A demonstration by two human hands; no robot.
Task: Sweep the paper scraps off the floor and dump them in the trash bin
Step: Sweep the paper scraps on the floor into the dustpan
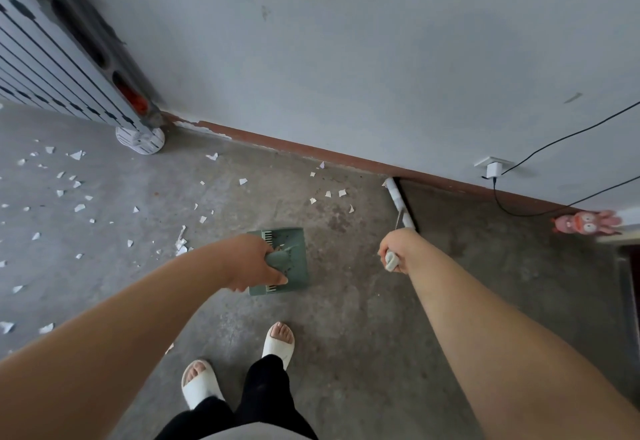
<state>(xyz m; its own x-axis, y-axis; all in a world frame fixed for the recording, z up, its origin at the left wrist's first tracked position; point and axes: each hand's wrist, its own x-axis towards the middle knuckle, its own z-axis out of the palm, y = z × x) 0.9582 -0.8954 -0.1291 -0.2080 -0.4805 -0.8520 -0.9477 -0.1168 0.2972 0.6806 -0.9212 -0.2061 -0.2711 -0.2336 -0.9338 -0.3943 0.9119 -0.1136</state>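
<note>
Several white paper scraps point(78, 207) lie scattered over the grey concrete floor, mostly at the left, with a few more paper scraps point(341, 193) near the wall. My left hand point(258, 263) is closed around the handle of a green dustpan point(294, 259), whose pan hangs below it over the floor. My right hand point(394, 252) grips the pale handle of a broom, and the broom head point(401, 204) rests on the floor close to the baseboard. No trash bin is in view.
A white tower fan point(69, 59) stands at the left by the wall on a round base point(140, 140). A charger point(493, 168) with black cables is plugged into the wall at right. A pink toy point(585, 223) lies at far right. My slippered feet point(239, 363) are below.
</note>
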